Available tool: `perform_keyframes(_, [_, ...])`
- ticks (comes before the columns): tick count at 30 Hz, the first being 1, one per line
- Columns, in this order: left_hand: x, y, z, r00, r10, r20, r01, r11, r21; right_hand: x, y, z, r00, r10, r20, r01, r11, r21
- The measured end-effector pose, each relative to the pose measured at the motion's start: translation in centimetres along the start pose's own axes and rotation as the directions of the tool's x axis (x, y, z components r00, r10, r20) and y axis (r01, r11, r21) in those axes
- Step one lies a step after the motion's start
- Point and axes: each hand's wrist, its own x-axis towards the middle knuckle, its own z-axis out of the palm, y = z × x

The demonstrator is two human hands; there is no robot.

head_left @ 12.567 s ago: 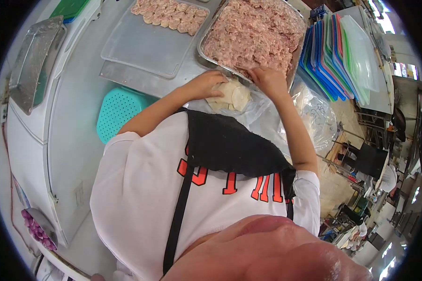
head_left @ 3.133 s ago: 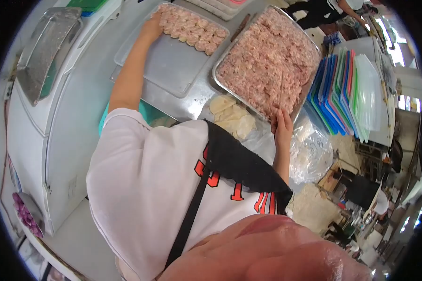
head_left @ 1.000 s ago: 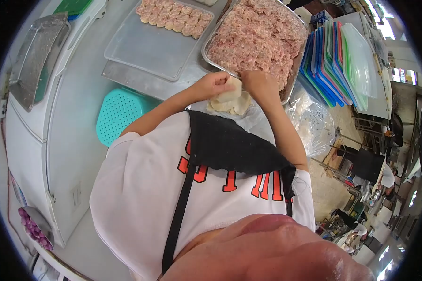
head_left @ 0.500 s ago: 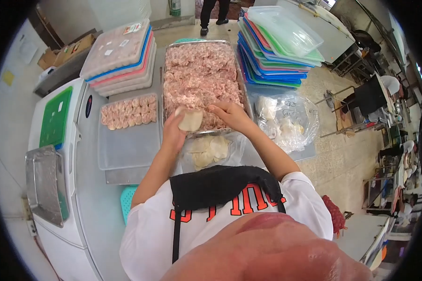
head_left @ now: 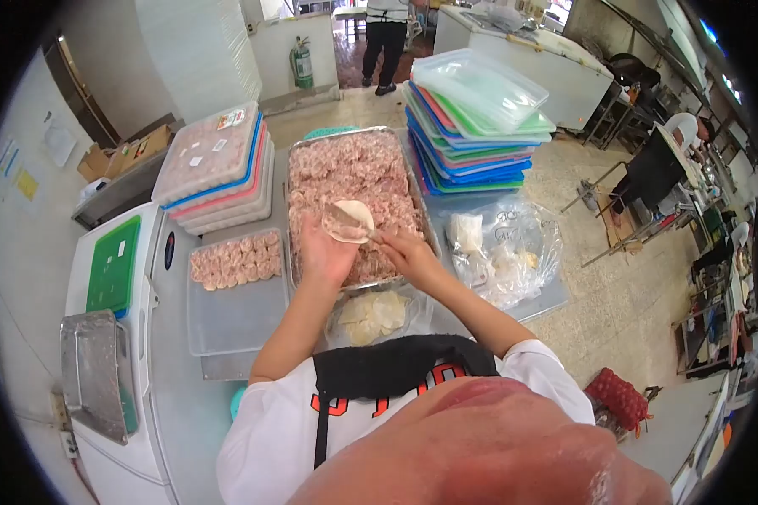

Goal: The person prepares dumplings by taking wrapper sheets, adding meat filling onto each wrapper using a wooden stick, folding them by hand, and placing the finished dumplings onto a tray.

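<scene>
A round pale wrapper (head_left: 355, 212) lies across my left hand (head_left: 322, 252), above the front of a metal tray (head_left: 434, 227) heaped with ground meat (head_left: 349, 168). My right hand (head_left: 413, 257) is closed on the handle of a flat spreading tool (head_left: 345, 217), whose blade rests on the wrapper with some meat there. A pile of wrappers (head_left: 375, 316) sits on plastic between the tray and my apron. Left of the metal tray, a clear flat tray (head_left: 232, 324) holds rows of filled dumplings (head_left: 237, 261) at its far end.
Stacked lidded boxes (head_left: 215, 160) stand at the back left. Piled coloured lids (head_left: 480, 126) are at the back right, above a clear bag (head_left: 518, 261) of wrappers. A white freezer (head_left: 122, 353) with an empty metal pan (head_left: 95, 374) is at left. A person (head_left: 386, 42) stands beyond.
The view has tilted up. My left hand, low beside the wrapper pile a second ago, is now over the meat tray with a wrapper, and the tool has come onto the wrapper.
</scene>
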Motion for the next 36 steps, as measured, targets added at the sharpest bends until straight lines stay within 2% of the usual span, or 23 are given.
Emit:
perform_keyframes(3, [0.2, 0.7, -0.2, 0.999, 0.015, -0.036, -0.015, 1.000, -0.005, -0.2, 0.5, -1.4, 0.997, -0.031, 0.073, 0.037, 0.996, -0.080])
perform_keyframes(4, [0.5, 0.7, -1.1, 0.997, 0.049, -0.067, -0.049, 0.999, -0.002, 0.2, 0.1, -2.7, 0.984, 0.016, 0.178, 0.020, 0.980, -0.196])
perform_keyframes(7, [1.6, 0.4, -4.9, 0.995, 0.054, -0.089, -0.057, 0.998, -0.029, 1.2, -3.4, -6.1, 0.923, 0.175, 0.342, 0.000, 0.891, -0.455])
perform_keyframes(8, [2.0, 0.1, -6.1, 0.993, 0.038, -0.109, -0.044, 0.997, -0.057, 1.0, -3.5, -5.6, 0.949, 0.093, 0.302, 0.035, 0.919, -0.392])
perform_keyframes(10, [0.9, 0.1, -4.0, 0.990, 0.001, -0.144, -0.009, 0.998, -0.055, 0.3, -2.9, -4.1, 0.979, -0.057, 0.194, 0.110, 0.955, -0.275])
perform_keyframes(13, [-1.4, 0.1, -1.4, 0.984, -0.021, -0.178, 0.018, 1.000, -0.019, 1.2, -1.6, -4.7, 0.947, -0.044, 0.319, 0.156, 0.929, -0.336])
perform_keyframes(14, [-1.4, 0.4, -1.7, 0.985, -0.011, -0.172, 0.006, 1.000, -0.029, 1.6, -1.8, -5.6, 0.923, 0.051, 0.381, 0.142, 0.875, -0.463])
perform_keyframes(17, [-1.4, 1.3, -1.7, 0.974, -0.012, -0.224, 0.008, 1.000, -0.018, 2.4, -5.2, -7.3, 0.943, -0.083, 0.322, 0.221, 0.879, -0.423])
perform_keyframes(21, [-1.8, 1.4, 0.4, 0.952, 0.045, -0.302, -0.059, 0.998, -0.037, 1.6, -4.5, -4.4, 0.932, 0.011, 0.362, 0.126, 0.928, -0.351])
perform_keyframes(23, [-0.7, 2.1, -3.6, 0.987, -0.030, -0.158, 0.011, 0.993, -0.118, 2.7, -5.5, -6.2, 0.905, 0.082, 0.418, 0.099, 0.914, -0.393])
perform_keyframes(25, [-0.8, 2.5, -4.1, 0.998, -0.063, -0.003, 0.063, 0.997, -0.041, 2.6, -4.6, -6.4, 0.956, 0.030, 0.291, 0.022, 0.984, -0.176])
perform_keyframes(26, [-0.8, 2.3, -4.4, 0.995, -0.068, 0.074, 0.063, 0.996, 0.067, 2.6, -4.1, -6.5, 0.974, 0.016, 0.227, -0.003, 0.998, -0.056])
perform_keyframes(27, [-1.4, 2.1, -4.0, 0.987, -0.079, 0.142, 0.054, 0.984, 0.172, 2.5, -3.9, -6.6, 0.967, 0.047, 0.249, -0.040, 0.999, -0.032])
perform_keyframes(30, [-3.5, 2.5, -3.2, 0.975, -0.178, 0.134, 0.059, 0.787, 0.614, 1.8, -3.6, -7.2, 0.934, 0.117, 0.337, -0.134, 0.990, 0.030])
perform_keyframes(31, [-3.8, 2.6, -2.6, 0.958, -0.030, 0.285, -0.211, 0.597, 0.774, 1.9, -4.2, -7.9, 0.919, 0.122, 0.374, -0.148, 0.988, 0.041])
perform_keyframes(32, [-3.6, 2.6, -1.9, 0.891, 0.058, 0.450, -0.443, 0.323, 0.836, 2.0, -4.7, -8.4, 0.902, 0.130, 0.412, -0.166, 0.985, 0.053])
perform_keyframes(33, [-3.7, 2.8, -1.6, 0.789, 0.074, 0.610, -0.612, 0.005, 0.791, 2.1, -5.3, -8.8, 0.882, 0.140, 0.451, -0.176, 0.984, 0.038])
perform_keyframes(35, [-3.9, 3.3, -1.4, 0.855, -0.112, 0.506, -0.496, 0.105, 0.862, 2.4, -6.2, -9.3, 0.847, 0.161, 0.507, -0.185, 0.983, -0.004])
perform_keyframes(36, [-3.9, 3.6, -1.4, 0.863, -0.210, 0.460, -0.437, 0.148, 0.887, 2.2, -6.3, -9.1, 0.858, 0.122, 0.499, -0.137, 0.991, -0.007])
